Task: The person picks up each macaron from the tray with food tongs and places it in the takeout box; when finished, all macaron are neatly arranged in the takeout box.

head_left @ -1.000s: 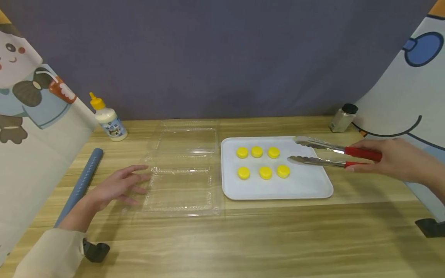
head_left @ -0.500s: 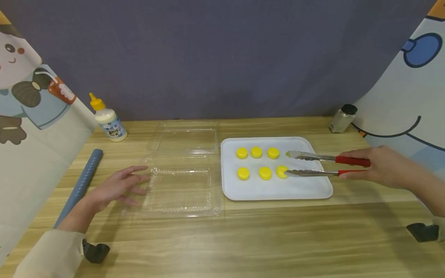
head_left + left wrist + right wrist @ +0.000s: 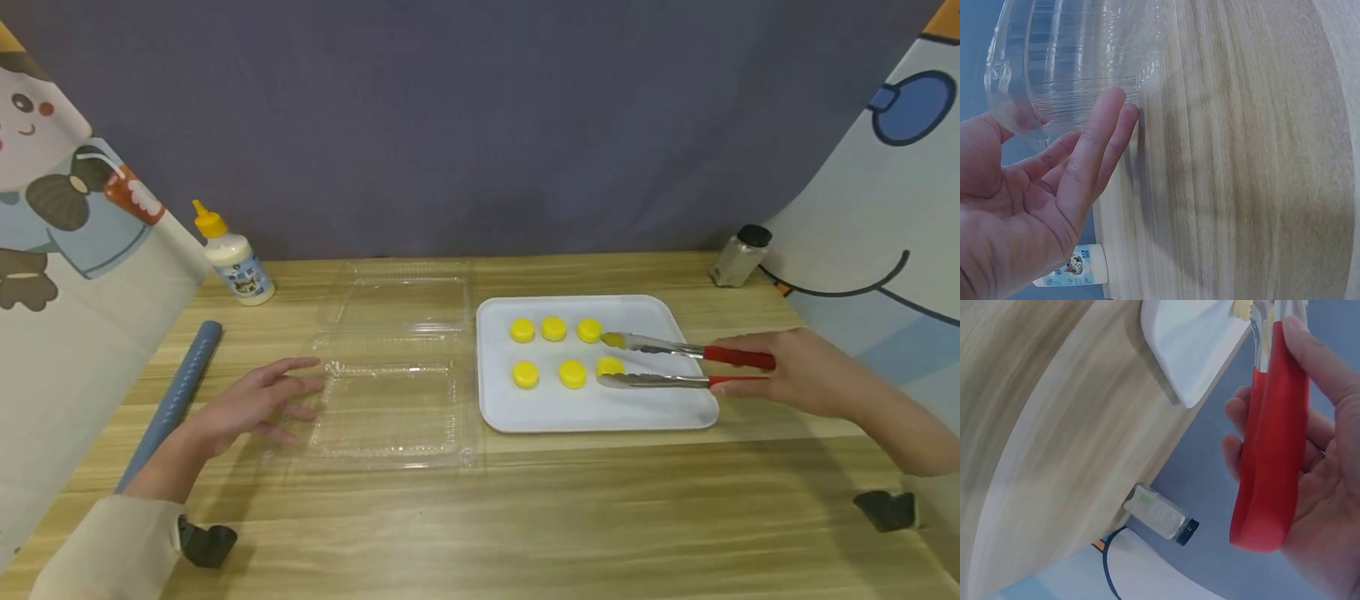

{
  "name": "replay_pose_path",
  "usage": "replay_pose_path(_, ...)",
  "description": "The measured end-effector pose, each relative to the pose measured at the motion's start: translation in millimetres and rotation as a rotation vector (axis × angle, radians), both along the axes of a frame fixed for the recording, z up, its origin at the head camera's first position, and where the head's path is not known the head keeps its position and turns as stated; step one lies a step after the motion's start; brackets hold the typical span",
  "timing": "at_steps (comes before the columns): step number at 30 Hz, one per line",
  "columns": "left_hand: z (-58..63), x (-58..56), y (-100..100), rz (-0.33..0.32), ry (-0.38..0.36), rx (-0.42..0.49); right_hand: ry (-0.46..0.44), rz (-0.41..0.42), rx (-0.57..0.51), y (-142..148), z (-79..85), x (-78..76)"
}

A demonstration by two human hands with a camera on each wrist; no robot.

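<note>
My right hand [image 3: 806, 371] grips the red handles of metal tongs [image 3: 738, 357]. In the right wrist view the thumb lies along one handle and fingers curl behind. The tongs' arms are spread, their tips on either side of the front-right yellow macaron [image 3: 610, 365], which the lower arm partly covers. Several other yellow macarons [image 3: 572, 373] lie in two rows on a white tray [image 3: 675, 412]. My left hand [image 3: 258, 404] is at the left side of an opened clear plastic box [image 3: 390, 408], fingers extended. In the left wrist view its fingertips are at the box wall [image 3: 1094, 69]; contact is unclear.
A squeeze bottle with a yellow cap [image 3: 238, 262] stands at the back left. Beside the left forearm lies a blue-grey rod [image 3: 176, 392]. A jar with a black lid [image 3: 741, 255] stands at the back right, near the dark curtain [image 3: 480, 125].
My right hand has moved left and toward the front with the tongs, bringing their tips over the tray to the front-right macaron. My left hand and the plastic box have stayed put.
</note>
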State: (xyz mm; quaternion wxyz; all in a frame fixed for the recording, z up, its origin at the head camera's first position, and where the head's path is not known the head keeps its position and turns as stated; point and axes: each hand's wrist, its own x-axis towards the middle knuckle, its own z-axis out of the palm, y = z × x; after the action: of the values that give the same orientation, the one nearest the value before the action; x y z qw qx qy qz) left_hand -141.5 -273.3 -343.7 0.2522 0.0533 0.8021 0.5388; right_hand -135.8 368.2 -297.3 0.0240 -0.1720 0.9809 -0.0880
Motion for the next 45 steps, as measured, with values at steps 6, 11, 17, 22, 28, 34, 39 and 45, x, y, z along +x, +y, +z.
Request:
replay_pose_path(6,-0.6,1.0,-2,0.004,-0.002,-0.002,-0.031,-0.011,0.013,-5,1.3,-3.5)
replay_pose_path(11,-1.0,2.1,-3,0.006,0.001,0.002,-0.023,-0.001,0.038,-5,-1.3,-5.7)
replay_pose_path(17,-2.2,1.9,-3,0.010,-0.003,0.006,-0.023,-0.020,0.067,-8,-6.6,-5.7)
replay_pose_path(22,-3.1,1.1,-2,0.008,-0.006,0.009,-0.004,-0.028,0.053,-8,-8.8,-3.3)
replay_pose_path(28,-3.4,0.2,-1,0.004,-0.008,0.007,0.010,-0.039,0.058,-5,-11.4,0.9)
replay_pose_path(34,-2.1,-0.3,0,0.000,-0.006,0.008,0.142,-0.013,0.006,-1,-13.7,3.0)
replay_pose_path(39,-1.6,-0.7,0,0.000,-0.008,0.013,0.217,0.010,-0.020,-3,-3.8,0.8)
replay_pose_path(45,-0.7,-0.7,0,-0.002,-0.010,0.011,0.257,0.057,-0.037,-19,20.8,-4.3)
